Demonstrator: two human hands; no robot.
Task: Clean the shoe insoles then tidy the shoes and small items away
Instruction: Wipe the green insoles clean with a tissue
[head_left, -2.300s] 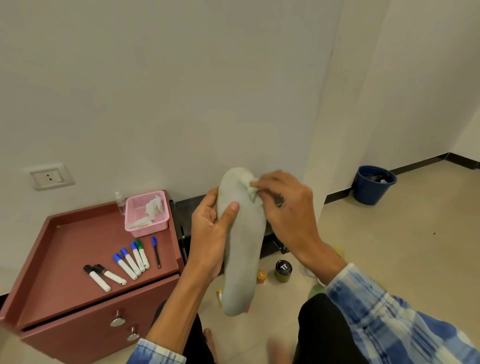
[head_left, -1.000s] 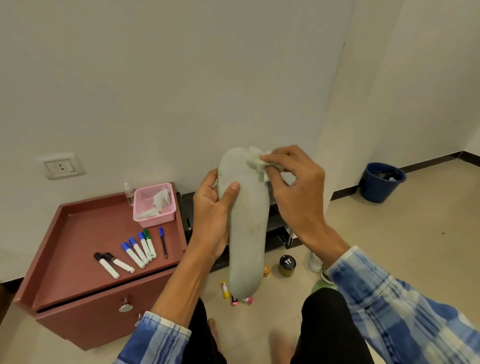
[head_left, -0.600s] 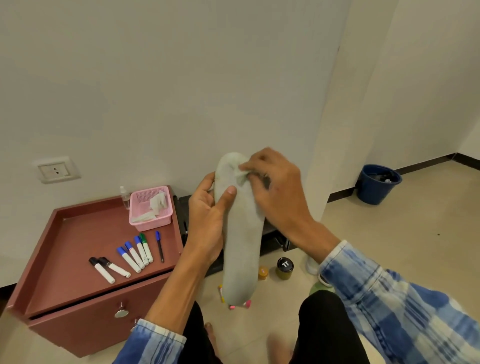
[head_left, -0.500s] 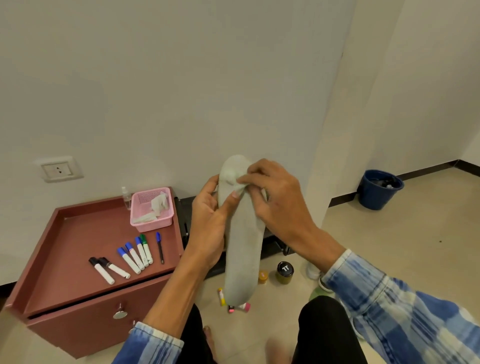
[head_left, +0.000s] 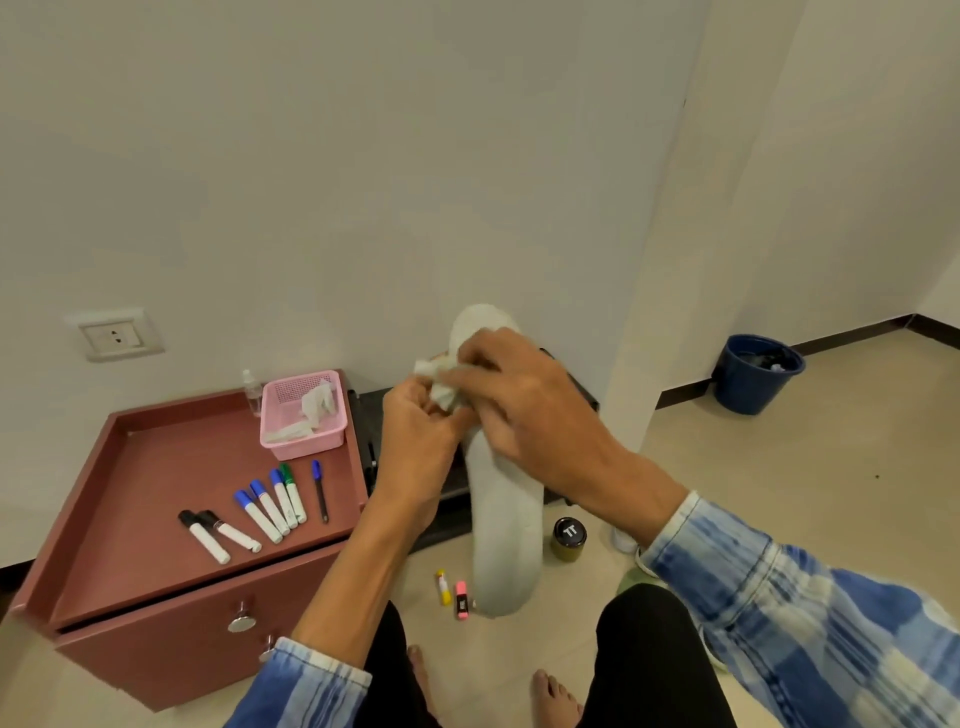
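A grey-white insole (head_left: 503, 540) stands upright in front of me, toe end up. My right hand (head_left: 524, 415) lies across its upper middle and grips it, its fingertips also on a crumpled white tissue (head_left: 439, 382) at the insole's left edge. My left hand (head_left: 418, 441) is just left of the insole with its fingers pinched on the same tissue, thumb against the insole's edge. Part of a shoe (head_left: 636, 574) shows on the floor under my right forearm.
A red-brown cabinet (head_left: 145, 499) at left carries a pink basket (head_left: 291, 439) of tissues, a small spray bottle (head_left: 252, 389), several markers (head_left: 262, 512) and a pen (head_left: 319, 491). A black shoe rack (head_left: 371, 415) stands behind my hands. On the floor: a black-lidded jar (head_left: 570, 538), yellow (head_left: 442, 587) and pink (head_left: 462, 600) sticks, a blue bucket (head_left: 756, 374).
My left hand has let go of the insole's side and moved up to the tissue. My right hand has come down across the insole and now holds it; the tissue has shifted to the left edge.
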